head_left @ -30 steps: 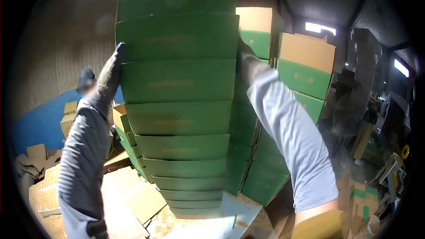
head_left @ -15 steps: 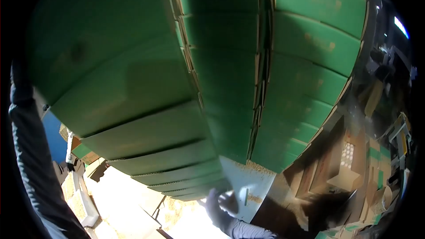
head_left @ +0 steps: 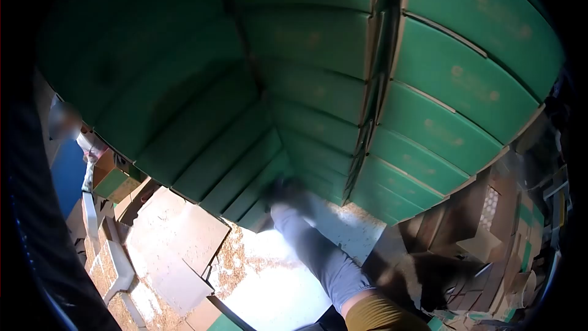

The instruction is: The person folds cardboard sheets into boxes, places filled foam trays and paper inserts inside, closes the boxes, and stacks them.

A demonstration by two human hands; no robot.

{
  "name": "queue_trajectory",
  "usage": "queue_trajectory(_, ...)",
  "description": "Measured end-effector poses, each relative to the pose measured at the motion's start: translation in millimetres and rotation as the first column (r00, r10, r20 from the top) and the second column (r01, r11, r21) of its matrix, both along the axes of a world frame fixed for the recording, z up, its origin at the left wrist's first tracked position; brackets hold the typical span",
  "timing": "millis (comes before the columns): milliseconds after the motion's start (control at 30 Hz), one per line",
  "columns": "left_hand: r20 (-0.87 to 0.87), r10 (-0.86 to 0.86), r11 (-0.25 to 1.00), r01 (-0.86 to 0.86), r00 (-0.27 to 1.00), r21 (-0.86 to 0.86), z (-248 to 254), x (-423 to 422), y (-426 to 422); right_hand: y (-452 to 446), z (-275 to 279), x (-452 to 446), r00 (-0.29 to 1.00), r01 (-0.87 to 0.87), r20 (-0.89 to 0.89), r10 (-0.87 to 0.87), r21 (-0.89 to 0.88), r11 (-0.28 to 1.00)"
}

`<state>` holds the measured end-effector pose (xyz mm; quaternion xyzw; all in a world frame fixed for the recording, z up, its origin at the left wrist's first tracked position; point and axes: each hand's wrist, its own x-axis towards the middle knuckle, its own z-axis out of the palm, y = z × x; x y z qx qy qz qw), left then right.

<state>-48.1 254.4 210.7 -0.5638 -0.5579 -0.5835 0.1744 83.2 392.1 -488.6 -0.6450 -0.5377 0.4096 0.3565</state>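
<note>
Tall stacks of green cardboard boxes fill the upper view: a near stack at the left, a middle one behind it, and a right one beyond a narrow gap. My right hand, dark and blurred, is low at the foot of the near stack, beside its lowest boxes; its fingers cannot be made out. A grey sleeve covers that forearm. At the left edge a dark sleeve of my left arm runs up; the left hand itself does not show.
Flat cardboard lies on the floor at lower left, with scattered shavings around it. A person stands behind the near stack at the left, by an open box. Cardboard pieces and a tray of round items are at lower right.
My view has tipped down from the stack's upper boxes to its base. Both hands have left the stack's upper sides; my right hand has moved down to the lowest boxes.
</note>
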Motion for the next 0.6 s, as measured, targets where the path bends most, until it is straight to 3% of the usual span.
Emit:
queue_trajectory(67, -0.014, 0.019, 1.0, -0.02, 1.0, -0.021, -4.9, 4.2, 2.0, -11.9, 14.9, 15.5, 0.893, -0.214, 0.41, 0.185, 0.026, 0.976)
queue_trajectory(100, -0.015, 0.028, 0.999, -0.029, 0.999, -0.034, -8.0, 6.3, 2.7, -10.9, 16.2, 20.8, 0.868, -0.249, 0.446, 0.219, 0.01, 0.968)
queue_trajectory(267, -0.041, 0.047, 0.995, -0.05, 0.998, -0.086, -18.3, 15.3, 11.4, -6.1, 15.6, 35.1, 0.959, -0.241, 0.141, 0.245, -0.041, 0.97)
queue_trajectory(400, -0.059, 0.058, 0.99, -0.065, 0.997, -0.126, -26.6, 19.8, 16.5, 0.4, 15.3, 40.9, 0.959, -0.281, -0.071, 0.276, -0.074, 0.957)
queue_trajectory(600, -0.109, 0.074, 0.975, -0.095, 0.991, -0.199, -34.0, 20.4, 14.6, -49.5, 11.7, 50.4, 0.954, -0.236, -0.223, 0.201, -0.144, 0.961)
